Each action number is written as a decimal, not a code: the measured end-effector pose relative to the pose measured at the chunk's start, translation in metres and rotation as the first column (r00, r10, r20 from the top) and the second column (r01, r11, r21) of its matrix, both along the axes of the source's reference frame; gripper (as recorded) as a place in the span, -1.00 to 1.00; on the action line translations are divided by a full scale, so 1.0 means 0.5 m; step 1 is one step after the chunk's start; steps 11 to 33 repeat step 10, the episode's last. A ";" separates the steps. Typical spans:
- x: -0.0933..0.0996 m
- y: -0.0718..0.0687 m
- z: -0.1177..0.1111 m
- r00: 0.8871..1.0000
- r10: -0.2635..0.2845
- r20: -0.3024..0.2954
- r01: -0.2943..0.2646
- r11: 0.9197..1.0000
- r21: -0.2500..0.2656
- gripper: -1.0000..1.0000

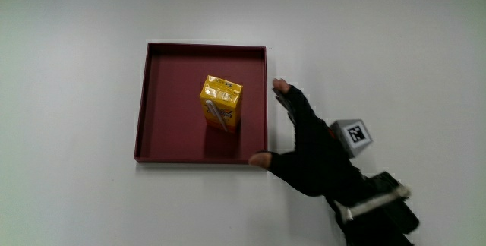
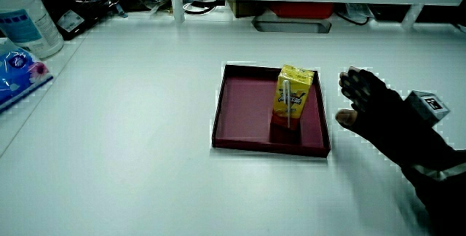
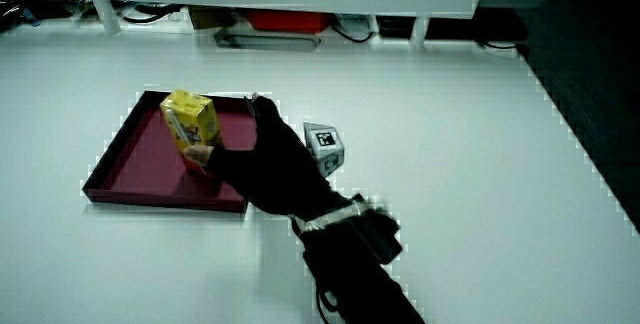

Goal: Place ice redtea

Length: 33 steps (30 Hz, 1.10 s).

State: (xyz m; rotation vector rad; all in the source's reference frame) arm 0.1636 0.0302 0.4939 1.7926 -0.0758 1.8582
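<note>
Carton of ice redtea (image 1: 221,102) stands upright inside the dark red tray (image 1: 152,109), near the tray's middle — looks like the placing is done. Hand (image 1: 311,151) sits on the desk (image 1: 76,48) just beside the tray's edge, grip spread wide and holding nothing — probably just letting go.

You worked over a plain white surface (image 1: 76,86). The tray (image 1: 163,102) was dark maroon, inside and along its rim. The carton (image 1: 221,102) in it was bright yellow with red lettering on its face and a pale straw strip down one side. Your hand (image 1: 311,151) wore a black glove; the cube (image 1: 354,135) on its back was grey with a black-and-white square pattern.
</note>
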 end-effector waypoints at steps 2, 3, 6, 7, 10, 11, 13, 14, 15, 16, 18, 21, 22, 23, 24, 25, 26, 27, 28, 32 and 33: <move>0.024 0.009 0.000 1.000 -0.011 -0.016 0.012 0.999 0.032 -1.00; 0.037 0.013 0.009 1.000 -0.027 -0.016 0.028 0.996 0.086 -1.00; 0.060 0.030 0.005 0.996 -0.056 -0.067 0.064 0.990 0.129 -1.00; 0.066 0.036 0.001 0.995 -0.061 -0.074 0.071 0.988 0.139 -1.00; 0.082 0.051 -0.015 0.995 -0.070 -0.074 0.078 0.990 0.119 -1.00; 0.082 0.051 -0.015 0.995 -0.070 -0.074 0.078 0.990 0.119 -1.00; 0.082 0.051 -0.015 0.995 -0.070 -0.074 0.078 0.990 0.119 -1.00; 0.082 0.051 -0.015 0.995 -0.070 -0.074 0.078 0.990 0.119 -1.00; 0.082 0.051 -0.015 0.995 -0.070 -0.074 0.078 0.990 0.119 -1.00; 0.082 0.051 -0.015 0.995 -0.070 -0.074 0.078 0.990 0.119 -1.00; 0.082 0.051 -0.015 0.995 -0.070 -0.074 0.078 0.990 0.119 -1.00; 0.082 0.051 -0.015 0.995 -0.070 -0.074 0.078 0.990 0.119 -1.00; 0.082 0.051 -0.015 0.995 -0.070 -0.074 0.078 0.990 0.119 -1.00; 0.082 0.051 -0.015 0.995 -0.070 -0.074 0.078 0.990 0.119 -1.00; 0.082 0.051 -0.015 0.995 -0.070 -0.074 0.078 0.990 0.119 -1.00; 0.082 0.051 -0.015 0.995 -0.070 -0.074 0.078 0.990 0.119 -1.00; 0.082 0.051 -0.015 0.995 -0.070 -0.074 0.078 0.990 0.119 -1.00; 0.082 0.051 -0.015 0.995 -0.070 -0.074 0.078 0.990 0.119 -1.00; 0.082 0.051 -0.015 0.995 -0.070 -0.074 0.078 0.990 0.119 -1.00; 0.082 0.051 -0.015 0.995 -0.070 -0.074 0.078 0.990 0.119 -1.00; 0.082 0.051 -0.015 0.995 -0.070 -0.074 0.078 0.990 0.119 -1.00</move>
